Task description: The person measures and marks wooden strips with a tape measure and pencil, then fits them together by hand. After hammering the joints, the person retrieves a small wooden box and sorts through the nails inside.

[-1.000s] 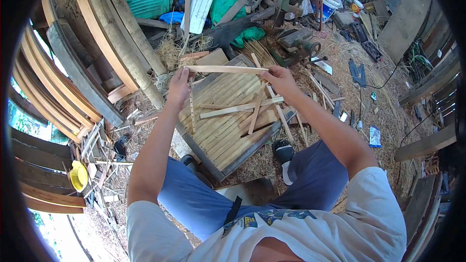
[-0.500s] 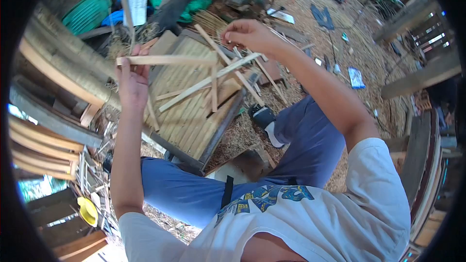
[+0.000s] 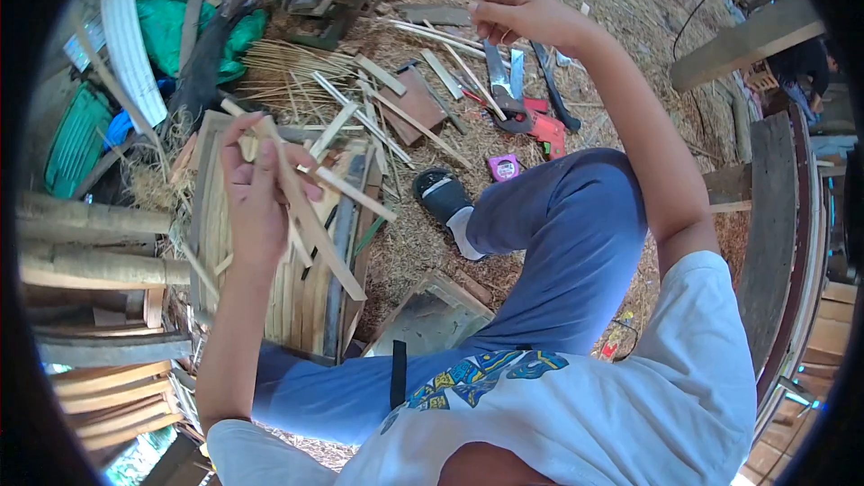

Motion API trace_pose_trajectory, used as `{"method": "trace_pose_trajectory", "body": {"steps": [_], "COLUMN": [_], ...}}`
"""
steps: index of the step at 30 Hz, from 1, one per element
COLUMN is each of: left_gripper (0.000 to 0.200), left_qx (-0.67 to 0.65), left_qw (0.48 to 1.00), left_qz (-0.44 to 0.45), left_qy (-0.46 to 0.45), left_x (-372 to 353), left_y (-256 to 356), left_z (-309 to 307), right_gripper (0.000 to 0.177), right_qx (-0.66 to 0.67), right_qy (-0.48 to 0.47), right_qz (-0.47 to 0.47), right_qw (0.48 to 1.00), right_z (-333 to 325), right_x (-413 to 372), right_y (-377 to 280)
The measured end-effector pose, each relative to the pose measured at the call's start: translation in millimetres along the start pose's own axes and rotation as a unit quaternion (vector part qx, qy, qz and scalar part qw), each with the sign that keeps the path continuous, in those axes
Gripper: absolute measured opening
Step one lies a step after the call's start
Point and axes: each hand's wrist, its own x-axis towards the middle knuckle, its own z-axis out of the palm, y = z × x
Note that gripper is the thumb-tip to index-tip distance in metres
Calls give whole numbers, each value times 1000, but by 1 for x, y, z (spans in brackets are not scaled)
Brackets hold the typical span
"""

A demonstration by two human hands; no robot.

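My left hand (image 3: 255, 193) is closed around a thin flat wooden strip (image 3: 315, 229), which slants down to the right above a slatted wooden bench top (image 3: 214, 216). Behind that hand, another light strip (image 3: 358, 195) crosses the bench. Raised at the upper right, my right hand (image 3: 531, 20) has loosely bent fingers, and I see nothing held in them. Beyond and below it on the ground lie a saw blade (image 3: 495, 67) and a red-handled tool (image 3: 546, 132). A pink tape measure (image 3: 504, 167) rests near my knee.
A bundle of thin sticks (image 3: 292, 67), a brown board (image 3: 409, 106) and loose wooden strips lie beyond the bench. A metal vise-like tool (image 3: 335, 0) stands farther back. Wood shavings cover the ground. A wooden post (image 3: 747, 40) is at right; another person (image 3: 799, 72) is behind it.
The view has swung right, bringing the saw, red tool and tape measure into sight. The strip in my left hand has turned from level to slanting down. My right hand has moved up and away.
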Motion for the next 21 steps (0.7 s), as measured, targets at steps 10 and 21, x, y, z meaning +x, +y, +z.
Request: {"method": "trace_pose_trajectory", "body": {"steps": [10, 21], "left_gripper": [37, 34], "left_qx": [-50, -4], "left_qw": [978, 984], "left_qz": [-177, -177], "left_qy": [-102, -36], "left_x": [25, 52], "left_y": [-98, -160], "left_z": [141, 150], "right_gripper": [55, 60], "right_qx": [-93, -291], "right_qy": [-195, -5], "right_qz": [28, 11], "right_qw": [976, 957], "right_z": [-5, 201], "right_x": [-22, -84], "right_y": [99, 320]}}
